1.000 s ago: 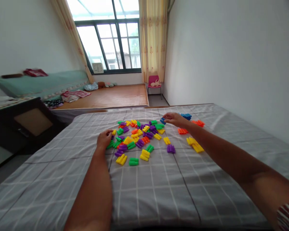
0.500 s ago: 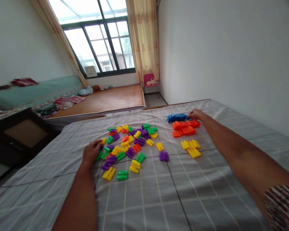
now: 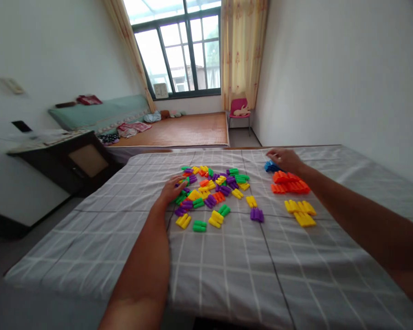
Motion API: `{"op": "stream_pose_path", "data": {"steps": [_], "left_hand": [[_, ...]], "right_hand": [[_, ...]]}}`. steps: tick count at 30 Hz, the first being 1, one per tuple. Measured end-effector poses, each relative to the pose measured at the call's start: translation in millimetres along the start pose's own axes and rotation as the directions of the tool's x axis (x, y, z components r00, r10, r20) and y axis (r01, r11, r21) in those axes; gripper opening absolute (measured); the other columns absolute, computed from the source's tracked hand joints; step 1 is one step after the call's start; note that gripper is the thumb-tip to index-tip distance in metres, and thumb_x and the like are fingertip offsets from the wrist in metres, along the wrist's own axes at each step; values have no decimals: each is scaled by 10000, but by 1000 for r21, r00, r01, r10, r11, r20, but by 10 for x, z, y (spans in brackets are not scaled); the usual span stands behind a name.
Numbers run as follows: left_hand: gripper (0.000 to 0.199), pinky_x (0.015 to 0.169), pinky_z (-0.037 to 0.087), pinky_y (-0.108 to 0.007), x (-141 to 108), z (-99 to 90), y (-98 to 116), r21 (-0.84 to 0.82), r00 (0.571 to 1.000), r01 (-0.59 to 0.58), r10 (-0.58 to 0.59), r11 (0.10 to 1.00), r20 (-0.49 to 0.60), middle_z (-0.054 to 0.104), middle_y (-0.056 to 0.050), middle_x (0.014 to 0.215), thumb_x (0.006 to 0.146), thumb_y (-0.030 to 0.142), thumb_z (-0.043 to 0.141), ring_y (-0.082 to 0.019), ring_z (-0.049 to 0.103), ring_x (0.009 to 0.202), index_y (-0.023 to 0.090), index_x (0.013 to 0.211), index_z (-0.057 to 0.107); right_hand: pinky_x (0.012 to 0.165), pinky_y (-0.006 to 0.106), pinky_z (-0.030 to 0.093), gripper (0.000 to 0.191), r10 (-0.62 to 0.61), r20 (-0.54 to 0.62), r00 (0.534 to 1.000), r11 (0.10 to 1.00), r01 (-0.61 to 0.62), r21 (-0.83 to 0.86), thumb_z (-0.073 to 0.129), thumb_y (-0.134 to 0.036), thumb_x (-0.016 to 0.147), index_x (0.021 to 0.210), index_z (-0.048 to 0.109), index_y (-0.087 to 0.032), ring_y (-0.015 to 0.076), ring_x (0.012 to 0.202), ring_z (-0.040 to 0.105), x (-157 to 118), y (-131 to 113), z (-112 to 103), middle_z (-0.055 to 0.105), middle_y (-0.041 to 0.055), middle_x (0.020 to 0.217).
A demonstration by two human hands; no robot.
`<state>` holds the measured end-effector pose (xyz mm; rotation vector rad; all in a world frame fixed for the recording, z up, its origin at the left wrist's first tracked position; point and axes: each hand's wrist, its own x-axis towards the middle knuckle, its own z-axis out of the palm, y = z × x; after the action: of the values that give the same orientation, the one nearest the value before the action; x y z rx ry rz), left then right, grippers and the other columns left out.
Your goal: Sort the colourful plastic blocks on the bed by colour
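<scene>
My left hand [image 3: 172, 189] rests at the left edge of a loose pile of plastic toy blocks, fingers stretched over green and purple pieces. The pile mixes yellow blocks [image 3: 183, 221], green blocks [image 3: 199, 226], purple blocks [image 3: 210, 200] and orange blocks [image 3: 219, 197]. My right hand [image 3: 285, 160] is over the blue blocks [image 3: 270, 166], its fingers slightly apart and no block visible in them. It hides much of the blue row. Nearer me lie two rows of joined orange blocks [image 3: 291, 184], then joined yellow blocks [image 3: 300, 207].
A yellow block [image 3: 251, 201] and a purple block [image 3: 256, 215] lie between the pile and the rows. The grey checked cloth [image 3: 227, 270] covers the surface. Beyond are a mat-covered bed [image 3: 192, 130], a pink chair [image 3: 239, 107] and a dark cabinet [image 3: 79, 160].
The view has swung left and tilted down. My right hand has moved left from the blue row's right end to over it. My left hand has shifted off a yellow block onto nearby pieces.
</scene>
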<state>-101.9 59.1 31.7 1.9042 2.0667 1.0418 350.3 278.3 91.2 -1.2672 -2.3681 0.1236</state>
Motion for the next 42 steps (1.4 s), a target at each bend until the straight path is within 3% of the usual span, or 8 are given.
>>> {"op": "stream_pose_path", "data": {"steps": [2,4,11,15,20,25,33,42], "left_hand": [[392,1034,424,-354,-8,20,55,-57,994,-78,82,995,77,662,-84,1207,779,436,621,-229,577,1164,207,1084,713],[346,1015,439,-354,-22,35,80,-100,983,-116,129,988,132,689,-78,1156,767,403,643,-232,602,1128,216,1045,732],[294,992,461,-338,-30,91,67,-1,999,10,-10,1000,37,713,-64,1117,819,213,525,-211,625,1090,195,1021,736],[358,994,460,-339,-7,70,147,111,996,80,-75,991,-51,704,-42,1142,783,116,488,-205,620,1102,208,1034,726],[355,969,478,-350,95,126,352,75,993,-32,40,997,-114,714,-51,1114,820,158,444,-203,634,1073,188,1044,717],[346,957,485,-354,184,290,796,96,981,-170,160,981,105,728,-52,1061,810,181,455,-203,652,1018,184,1029,723],[457,986,447,-333,-107,690,1352,34,748,-542,463,840,476,674,-69,1180,760,170,567,-211,595,1093,201,1209,647],[347,925,451,-332,-226,808,1176,158,833,-513,445,844,330,688,-64,1048,855,240,527,-204,591,1018,258,1167,678]], "right_hand": [[805,258,475,279,-227,206,952,973,211,99,540,-348,895,1098,686,-222,180,884,662,-27,-489,241,704,62,1082],[846,293,479,318,-263,325,908,965,250,82,606,-362,853,1130,678,-221,213,958,652,-69,-878,494,693,85,1120],[912,332,459,384,-470,274,839,878,410,248,701,-193,718,1101,664,-174,221,1030,606,-248,-1466,754,647,107,1144],[857,294,458,438,-571,257,780,800,458,388,604,2,622,1019,657,-175,185,967,599,-457,-1554,667,662,58,1043],[756,262,463,428,-482,238,843,847,378,373,545,21,618,982,649,-178,165,859,606,-732,-1571,638,677,32,962],[821,276,490,482,-398,129,908,834,300,464,534,40,621,1041,602,-186,175,953,621,-879,-1528,651,671,46,1034],[887,334,502,512,-392,85,916,710,242,661,569,-37,674,1161,550,-195,169,1016,623,-1057,-1307,733,640,58,1120],[819,320,467,202,-301,-21,953,870,284,402,604,-203,843,1033,662,-165,187,884,633,-1207,-1519,723,696,74,956]]}}
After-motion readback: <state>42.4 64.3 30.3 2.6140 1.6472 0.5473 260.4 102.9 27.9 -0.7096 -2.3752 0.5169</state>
